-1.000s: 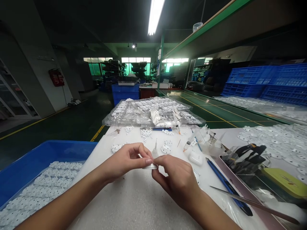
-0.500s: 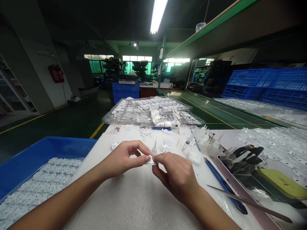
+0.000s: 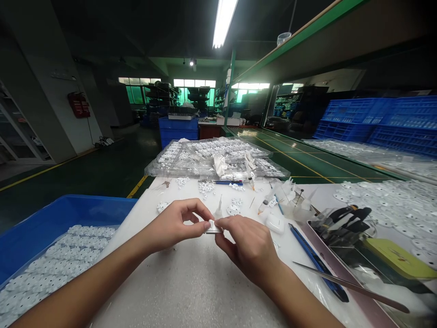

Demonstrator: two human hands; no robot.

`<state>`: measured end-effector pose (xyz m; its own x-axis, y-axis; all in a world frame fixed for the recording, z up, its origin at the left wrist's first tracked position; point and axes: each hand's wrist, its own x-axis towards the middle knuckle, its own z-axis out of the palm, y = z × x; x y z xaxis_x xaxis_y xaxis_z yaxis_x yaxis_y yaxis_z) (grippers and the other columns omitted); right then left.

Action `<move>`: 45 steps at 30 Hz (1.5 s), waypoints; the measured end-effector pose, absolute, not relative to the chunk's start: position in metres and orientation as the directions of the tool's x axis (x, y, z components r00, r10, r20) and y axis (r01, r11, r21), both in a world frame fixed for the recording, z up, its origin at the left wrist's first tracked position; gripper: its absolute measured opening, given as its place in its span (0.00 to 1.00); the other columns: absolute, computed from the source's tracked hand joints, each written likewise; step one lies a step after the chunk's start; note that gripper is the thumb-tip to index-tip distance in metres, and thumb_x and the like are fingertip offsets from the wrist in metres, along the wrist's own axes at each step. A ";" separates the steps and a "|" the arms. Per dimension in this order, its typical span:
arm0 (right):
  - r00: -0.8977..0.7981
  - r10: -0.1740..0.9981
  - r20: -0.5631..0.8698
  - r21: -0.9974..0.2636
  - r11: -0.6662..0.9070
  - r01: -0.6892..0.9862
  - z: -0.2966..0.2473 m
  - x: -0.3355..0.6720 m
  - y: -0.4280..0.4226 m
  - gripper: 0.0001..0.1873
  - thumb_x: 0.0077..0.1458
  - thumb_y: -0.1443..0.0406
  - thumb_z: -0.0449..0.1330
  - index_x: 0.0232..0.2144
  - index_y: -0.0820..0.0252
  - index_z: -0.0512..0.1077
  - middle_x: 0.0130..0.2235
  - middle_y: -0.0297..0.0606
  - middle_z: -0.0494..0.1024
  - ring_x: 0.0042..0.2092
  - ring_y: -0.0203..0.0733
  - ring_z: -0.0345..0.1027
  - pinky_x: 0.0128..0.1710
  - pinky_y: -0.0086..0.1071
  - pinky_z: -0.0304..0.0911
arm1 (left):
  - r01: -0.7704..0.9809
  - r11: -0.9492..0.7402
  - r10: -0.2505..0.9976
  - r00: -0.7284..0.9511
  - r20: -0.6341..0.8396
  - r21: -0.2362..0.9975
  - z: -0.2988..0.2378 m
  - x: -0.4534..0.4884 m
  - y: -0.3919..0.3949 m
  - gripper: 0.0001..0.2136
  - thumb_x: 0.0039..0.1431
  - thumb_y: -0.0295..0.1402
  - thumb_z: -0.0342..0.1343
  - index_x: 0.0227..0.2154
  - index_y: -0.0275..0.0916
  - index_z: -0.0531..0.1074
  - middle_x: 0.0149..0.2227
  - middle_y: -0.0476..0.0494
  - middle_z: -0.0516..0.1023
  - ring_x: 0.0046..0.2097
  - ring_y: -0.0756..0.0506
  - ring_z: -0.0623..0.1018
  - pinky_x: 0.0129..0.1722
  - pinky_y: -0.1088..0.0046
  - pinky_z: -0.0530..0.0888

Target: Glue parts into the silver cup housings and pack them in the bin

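Observation:
Between both hands, above the white tabletop (image 3: 191, 282), is a small flat white plastic part (image 3: 214, 228). My left hand (image 3: 180, 223) pinches its left side between thumb and fingers. My right hand (image 3: 247, 239) grips its right side, with the index finger bent over the top. Fingertips cover much of the part, so its details are hidden. Just behind it stands a small white bottle with a thin nozzle (image 3: 219, 207). Round white parts with holes lie on the table beyond, one (image 3: 234, 208) right of the bottle and one (image 3: 163, 207) by my left hand.
A blue bin (image 3: 102, 205) of white parts stands at left. Clear trays (image 3: 211, 157) of small white pieces are stacked at the back. At right lie a blue cutter (image 3: 317, 262), metal tweezers (image 3: 351, 287), a white case (image 3: 275, 223) and a tool box (image 3: 332, 257).
Both hands stay almost in place, holding the white part. The part looks slightly tilted differently. The whole view has shifted a little.

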<state>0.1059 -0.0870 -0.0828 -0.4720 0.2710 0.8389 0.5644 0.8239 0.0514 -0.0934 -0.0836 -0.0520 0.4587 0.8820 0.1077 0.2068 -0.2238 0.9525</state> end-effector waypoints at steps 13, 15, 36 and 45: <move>-0.483 0.300 0.823 0.084 0.776 0.625 -0.087 0.106 -0.087 0.05 0.55 0.73 0.53 0.28 0.62 0.67 0.23 0.32 0.66 0.26 0.35 0.57 0.25 0.31 0.48 | 0.227 -0.201 0.960 0.239 0.146 0.953 -0.046 -0.086 -0.074 0.13 0.53 0.40 0.62 0.34 0.36 0.71 0.39 0.40 0.79 0.42 0.40 0.78 0.44 0.64 0.75; -0.488 0.274 0.829 0.099 0.786 0.610 -0.086 0.107 -0.090 0.06 0.55 0.73 0.52 0.28 0.62 0.66 0.22 0.32 0.66 0.25 0.36 0.55 0.25 0.31 0.48 | 0.185 -0.135 0.967 0.240 0.088 0.973 -0.042 -0.078 -0.057 0.16 0.52 0.42 0.62 0.38 0.36 0.71 0.39 0.38 0.79 0.44 0.39 0.78 0.45 0.62 0.75; -0.443 0.095 0.892 0.244 0.722 0.647 -0.080 0.115 -0.093 0.11 0.54 0.70 0.55 0.23 0.59 0.57 0.22 0.30 0.57 0.25 0.34 0.51 0.22 0.34 0.39 | 0.493 -0.239 0.897 0.442 -0.004 0.837 -0.102 0.031 0.115 0.18 0.38 0.41 0.68 0.30 0.33 0.77 0.27 0.42 0.78 0.32 0.44 0.77 0.35 0.68 0.75; -0.437 0.076 0.896 0.274 0.681 0.679 -0.080 0.115 -0.093 0.11 0.55 0.70 0.53 0.23 0.59 0.56 0.22 0.29 0.53 0.26 0.33 0.52 0.22 0.33 0.40 | 0.545 -0.201 0.888 0.452 -0.083 0.814 -0.099 0.029 0.107 0.14 0.41 0.38 0.66 0.32 0.37 0.80 0.31 0.43 0.80 0.38 0.42 0.77 0.39 0.71 0.73</move>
<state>0.1151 -0.0929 -0.0804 -0.4375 0.0756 0.8960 0.6787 0.6814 0.2739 0.0287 0.1075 -0.0986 0.4518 0.8883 -0.0827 0.5450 -0.2014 0.8139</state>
